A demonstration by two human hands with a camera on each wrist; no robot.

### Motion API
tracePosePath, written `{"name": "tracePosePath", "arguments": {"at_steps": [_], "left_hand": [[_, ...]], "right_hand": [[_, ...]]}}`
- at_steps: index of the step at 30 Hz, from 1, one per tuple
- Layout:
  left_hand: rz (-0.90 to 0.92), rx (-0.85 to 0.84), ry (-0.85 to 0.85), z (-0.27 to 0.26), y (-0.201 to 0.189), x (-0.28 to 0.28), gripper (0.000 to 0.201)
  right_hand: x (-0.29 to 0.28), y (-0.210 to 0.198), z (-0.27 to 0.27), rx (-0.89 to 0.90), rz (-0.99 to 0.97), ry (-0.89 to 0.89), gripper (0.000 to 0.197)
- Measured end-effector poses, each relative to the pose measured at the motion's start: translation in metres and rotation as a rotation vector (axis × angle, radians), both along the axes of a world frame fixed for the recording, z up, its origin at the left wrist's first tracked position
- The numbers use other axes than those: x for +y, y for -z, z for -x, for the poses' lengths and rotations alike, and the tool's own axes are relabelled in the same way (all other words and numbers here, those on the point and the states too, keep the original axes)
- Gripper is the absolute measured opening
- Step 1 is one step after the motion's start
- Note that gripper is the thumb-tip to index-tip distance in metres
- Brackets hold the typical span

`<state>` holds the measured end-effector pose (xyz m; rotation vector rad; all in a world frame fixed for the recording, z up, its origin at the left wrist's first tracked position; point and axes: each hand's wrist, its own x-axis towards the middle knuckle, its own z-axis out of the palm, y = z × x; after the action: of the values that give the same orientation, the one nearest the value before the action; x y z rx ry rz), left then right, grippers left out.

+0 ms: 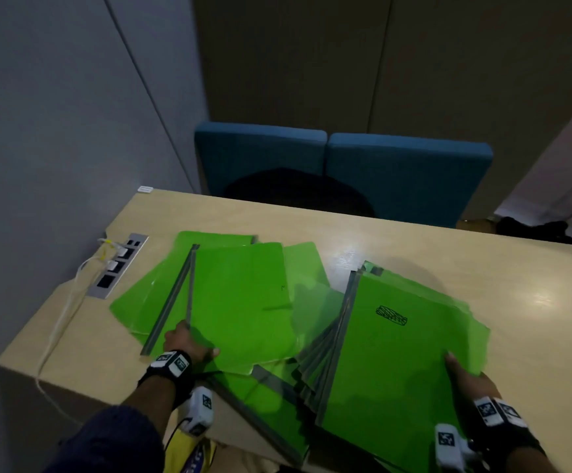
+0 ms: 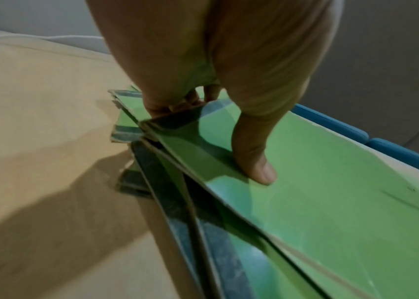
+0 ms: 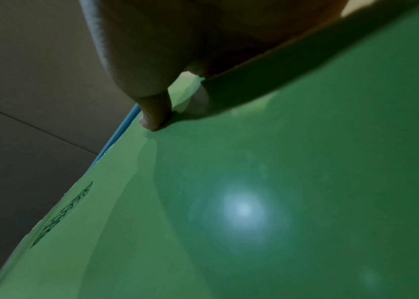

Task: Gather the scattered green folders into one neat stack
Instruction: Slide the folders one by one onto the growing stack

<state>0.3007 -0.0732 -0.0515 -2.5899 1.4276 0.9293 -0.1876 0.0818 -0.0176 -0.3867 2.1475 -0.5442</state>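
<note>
Several green folders with grey spines lie scattered across the beige table [image 1: 482,268]. My left hand [image 1: 195,346] pinches the near corner of a wide folder [image 1: 240,302] left of centre. Its thumb [image 2: 254,161] lies on top of that folder [image 2: 331,202] and its fingers curl under the corner. My right hand [image 1: 462,370] holds the right edge of a fanned pile, whose top folder [image 1: 397,353] bears a black scribble. The right thumb [image 3: 155,119] presses on the green cover [image 3: 254,202]; the fingers beneath are hidden. More folders lie at the far left [image 1: 141,302] and at the near edge [image 1: 270,404].
A socket strip [image 1: 117,264] with white cables [image 1: 62,322] sits at the table's left edge. Two blue chairs [image 1: 346,165] stand behind the far edge. A small white object [image 1: 145,189] lies on the far left corner, and a dark bag [image 1: 533,228] sits beyond the right side.
</note>
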Motion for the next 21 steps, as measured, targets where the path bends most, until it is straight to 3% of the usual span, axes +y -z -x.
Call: {"name": "tracePosePath", "arguments": {"at_steps": [3, 7, 12, 16, 21], "left_hand": [[0.06, 0.069, -0.038, -0.006, -0.004, -0.001, 0.096], [0.068, 0.003, -0.024, -0.028, -0.013, -0.007, 0.093], [-0.058, -0.034, -0.065, -0.049, -0.011, -0.011, 0.096], [-0.088, -0.168, -0.006, -0.062, -0.004, -0.014, 0.103], [-0.116, -0.033, -0.048, -0.073, -0.008, -0.018, 0.113]], "right_hand": [[-0.002, -0.001, -0.005, 0.025, -0.036, -0.018, 0.094], [-0.004, -0.001, -0.003, 0.037, -0.114, 0.005, 0.12], [-0.006, 0.024, 0.015, 0.052, -0.169, -0.019, 0.129], [-0.01, 0.013, 0.008, 0.055, -0.168, -0.042, 0.104], [-0.014, 0.012, 0.008, 0.066, -0.148, -0.038, 0.098]]}}
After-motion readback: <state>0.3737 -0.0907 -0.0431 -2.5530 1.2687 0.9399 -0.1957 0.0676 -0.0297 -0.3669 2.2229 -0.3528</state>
